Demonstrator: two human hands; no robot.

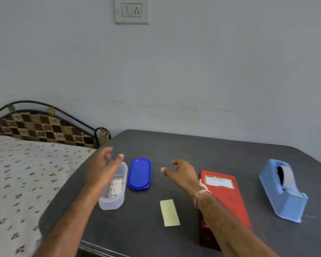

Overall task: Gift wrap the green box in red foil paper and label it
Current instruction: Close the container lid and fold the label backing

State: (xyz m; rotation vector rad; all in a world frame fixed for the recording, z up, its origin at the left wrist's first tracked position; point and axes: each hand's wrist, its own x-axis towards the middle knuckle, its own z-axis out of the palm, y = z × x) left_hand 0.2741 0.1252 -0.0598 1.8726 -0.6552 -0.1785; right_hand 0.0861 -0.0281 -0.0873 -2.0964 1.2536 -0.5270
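Standing open on the dark table (193,149), well to the left of the wrapped box (228,203), is a clear oval container (109,204). It holds a small stack of bordered label cards (116,185) leaning against its inner wall. Its blue lid (139,173) lies flat between the container and the box, close beside the container.

The box is fully covered in red foil paper and lies flat at the right of the table's middle. A white label (219,181) with a patterned border is stuck on the far end of its top face. Its long axis runs from the near table edge away toward the wall, the far end leaning slightly left.

A pale yellow paper strip (170,212) lies just left of the box. A light blue tape dispenser (283,191) stands to the right of the box, apart from it.

The left hand (102,166) hovers over the container's far end, fingers loosely spread and holding nothing, though it is blurred. The right hand (180,173) hangs left of the box's far end, thumb out, fingers relaxed and gripping nothing. Its forearm crosses above the box's near left side, with a pale thread (202,193) around the wrist.
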